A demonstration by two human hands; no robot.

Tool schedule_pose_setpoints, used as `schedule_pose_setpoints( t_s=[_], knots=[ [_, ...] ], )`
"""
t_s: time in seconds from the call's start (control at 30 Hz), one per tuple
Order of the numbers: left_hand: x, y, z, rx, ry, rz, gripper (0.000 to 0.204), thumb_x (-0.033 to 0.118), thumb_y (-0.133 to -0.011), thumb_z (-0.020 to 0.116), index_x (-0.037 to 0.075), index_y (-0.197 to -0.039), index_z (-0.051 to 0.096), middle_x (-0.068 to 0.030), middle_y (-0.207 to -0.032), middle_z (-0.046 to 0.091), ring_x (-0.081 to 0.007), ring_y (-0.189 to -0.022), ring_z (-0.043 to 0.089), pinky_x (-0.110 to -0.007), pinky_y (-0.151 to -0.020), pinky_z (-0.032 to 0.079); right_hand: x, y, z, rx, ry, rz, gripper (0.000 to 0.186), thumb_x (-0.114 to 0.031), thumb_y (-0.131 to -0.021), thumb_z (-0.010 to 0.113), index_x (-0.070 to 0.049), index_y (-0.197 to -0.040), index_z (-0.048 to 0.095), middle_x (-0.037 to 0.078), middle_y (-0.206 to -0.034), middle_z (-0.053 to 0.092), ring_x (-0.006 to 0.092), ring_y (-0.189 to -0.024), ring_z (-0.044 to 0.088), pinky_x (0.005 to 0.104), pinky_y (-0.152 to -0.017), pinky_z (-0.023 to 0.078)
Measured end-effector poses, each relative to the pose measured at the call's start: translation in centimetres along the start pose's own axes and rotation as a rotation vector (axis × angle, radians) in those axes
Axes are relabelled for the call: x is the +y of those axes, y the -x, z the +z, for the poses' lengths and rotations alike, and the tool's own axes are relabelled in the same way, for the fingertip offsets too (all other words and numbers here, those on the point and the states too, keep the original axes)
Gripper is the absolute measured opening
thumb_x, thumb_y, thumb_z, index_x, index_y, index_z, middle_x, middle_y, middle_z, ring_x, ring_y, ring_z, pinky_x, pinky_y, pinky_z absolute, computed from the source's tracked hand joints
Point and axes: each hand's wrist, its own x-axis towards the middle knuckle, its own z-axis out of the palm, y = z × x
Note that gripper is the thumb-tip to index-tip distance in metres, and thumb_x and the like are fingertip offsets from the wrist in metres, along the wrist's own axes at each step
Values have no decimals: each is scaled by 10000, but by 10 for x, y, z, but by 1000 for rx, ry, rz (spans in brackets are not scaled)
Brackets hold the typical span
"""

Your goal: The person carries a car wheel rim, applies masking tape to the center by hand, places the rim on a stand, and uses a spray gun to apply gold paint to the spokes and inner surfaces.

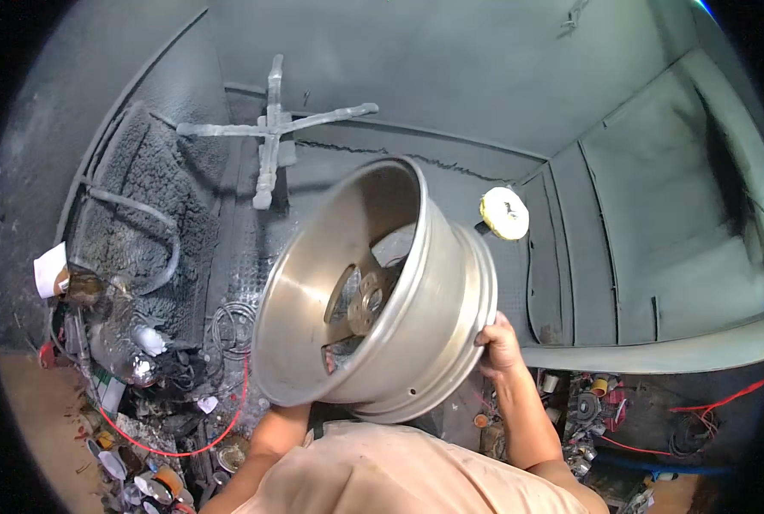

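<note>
A bare metal wheel rim (313,295) is held up in front of my body, tilted, its wide open barrel facing up and to the left. Its spokes and hub (366,304) show inside. My right hand (500,344) grips the rim's outer edge on the right, thumb on the near side. My left hand (291,415) supports the lower left of the rim from beneath; most of it is hidden, though a small skin-toned patch shows through a spoke opening.
A coated cross-shaped stand (272,130) rises behind the wheel rim. Right of it is a round yellow-edged pad (505,213). Grey booth walls (656,206) surround the space. A red hose (167,451) curves through clutter at left; tools and cans (587,407) crowd the lower right.
</note>
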Motion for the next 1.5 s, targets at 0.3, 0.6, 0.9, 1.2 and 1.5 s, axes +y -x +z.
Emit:
schedule_pose_setpoints(
  t_s=[0.3, 0.6, 0.9, 1.2, 1.5],
  knots=[
    [70, -112, 221, -165, -269, 284, 689, 589, -1033, 401, 28, -1417, 517, -171, -1243, 657, -311, -1164, 631, -500, -1035, 486, -45, -36, -140, 139, -407, -409, 410, -290, -951, 477, 26, -1132, 665, 162, -1040, 715, 291, -902, 700, 440, -817, 579],
    [76, -251, 338, -10, -392, 356, 670, 580, -1033, 409, 33, -1401, 529, -159, -1213, 664, -299, -1128, 642, -491, -1003, 502, -3, -96, -295, 505, -548, -293, 382, -273, -953, 486, 25, -1106, 670, 161, -1012, 714, 289, -882, 697, 434, -796, 573],
    [67, -280, 345, 128, -471, 375, 651, 571, -1034, 417, 38, -1385, 542, -146, -1183, 671, -288, -1092, 652, -482, -971, 517, 59, -156, -380, 660, -528, -49, 355, -256, -955, 495, 23, -1080, 675, 161, -984, 713, 287, -862, 693, 427, -775, 568],
    [60, -289, 349, 169, -538, 377, 632, 563, -1034, 426, 42, -1369, 555, -134, -1153, 678, -276, -1057, 663, -473, -939, 533, 91, -178, -414, 719, -434, 85, 330, -240, -957, 504, 22, -1054, 680, 161, -955, 713, 285, -841, 689, 421, -754, 563],
    [50, -279, 327, 150, -559, 351, 613, 554, -1034, 434, 47, -1353, 567, -122, -1123, 684, -264, -1021, 674, -464, -907, 548, 91, -176, -431, 747, -316, 119, 306, -223, -959, 514, 21, -1028, 684, 160, -927, 712, 284, -821, 686, 415, -732, 558]
  ],
)
